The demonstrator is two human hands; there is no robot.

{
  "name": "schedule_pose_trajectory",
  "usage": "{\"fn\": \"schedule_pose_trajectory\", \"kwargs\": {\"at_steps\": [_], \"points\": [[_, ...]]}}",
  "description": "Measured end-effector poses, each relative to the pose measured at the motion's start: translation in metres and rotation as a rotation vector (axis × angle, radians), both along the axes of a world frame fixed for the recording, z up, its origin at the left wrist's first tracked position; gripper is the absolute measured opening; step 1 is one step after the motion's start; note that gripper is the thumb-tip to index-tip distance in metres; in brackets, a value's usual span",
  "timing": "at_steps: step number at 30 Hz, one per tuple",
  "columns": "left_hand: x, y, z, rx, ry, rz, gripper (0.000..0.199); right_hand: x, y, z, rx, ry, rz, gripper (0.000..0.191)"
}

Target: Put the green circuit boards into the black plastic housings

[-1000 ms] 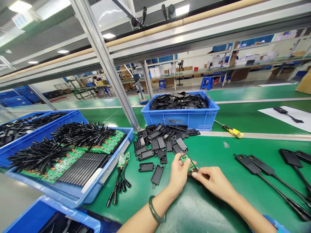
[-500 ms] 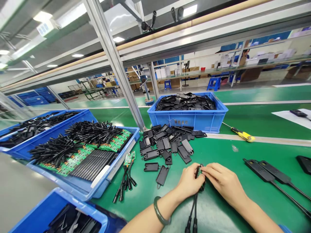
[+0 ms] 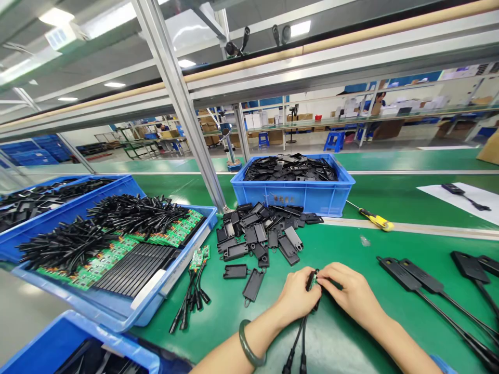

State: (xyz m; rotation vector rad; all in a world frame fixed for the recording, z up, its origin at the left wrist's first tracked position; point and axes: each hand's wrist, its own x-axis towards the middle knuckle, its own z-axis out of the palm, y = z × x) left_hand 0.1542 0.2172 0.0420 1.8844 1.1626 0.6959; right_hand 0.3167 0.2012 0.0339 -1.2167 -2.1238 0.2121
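Note:
My left hand (image 3: pixel 297 295) grips a small black plastic case (image 3: pixel 311 281) that holds a green circuit board (image 3: pixel 314 279). At the board's upper edge, the thumb and fingertips of my right hand (image 3: pixel 346 285) are pinched together; what exactly lies between them is partly hidden. Two black cables (image 3: pixel 299 340) hang down from the case toward the table's near edge. Left of my hands lie a loose black case half (image 3: pixel 253 284) and a heap of similar halves (image 3: pixel 257 236). Beside them is a small bunch of circuit boards with cables (image 3: pixel 193 291).
A blue bin (image 3: pixel 292 195) full of black case parts stands behind the heap. On the left, a blue tray (image 3: pixel 156 296) carries boards with cables. A yellow screwdriver (image 3: pixel 376 219) and closed cases with cables (image 3: pixel 403 274) lie to the right. A metal post (image 3: pixel 183 104) rises behind.
The view has shifted slightly, showing more of the table's right side. Both hands remain at the case, with the right fingertips still at its upper end.

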Motion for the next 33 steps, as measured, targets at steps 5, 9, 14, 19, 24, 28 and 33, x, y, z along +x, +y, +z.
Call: {"fn": "schedule_pose_trajectory", "kwargs": {"at_steps": [5,9,14,19,24,28,33], "points": [[0.000,0.002,-0.003,0.034,0.037,-0.012,0.007,-0.002,0.000,0.003,0.038,-0.149,0.034,0.025],[-0.001,0.004,-0.004,-0.132,-0.050,-0.014,0.007,-0.006,0.003,0.002,-0.013,-0.233,0.013,0.027],[-0.001,0.007,-0.009,-0.477,-0.406,0.044,0.029,0.032,0.034,0.007,-0.211,-0.346,-0.354,0.021],[-0.001,0.010,-0.008,-0.542,-0.584,0.065,0.049,0.096,0.075,0.016,-0.250,-0.462,-0.667,0.020],[0.000,0.008,-0.006,-0.558,-0.647,0.111,0.053,0.093,0.103,0.026,-0.206,-0.543,-0.622,0.021],[0.000,0.009,-0.011,-0.535,-0.693,0.135,0.048,0.049,0.134,0.027,-0.136,-0.502,-0.425,0.022],[0.001,0.011,-0.021,-0.596,-0.777,0.182,0.068,0.006,0.161,0.021,-0.088,-0.448,-0.309,0.034]]}}
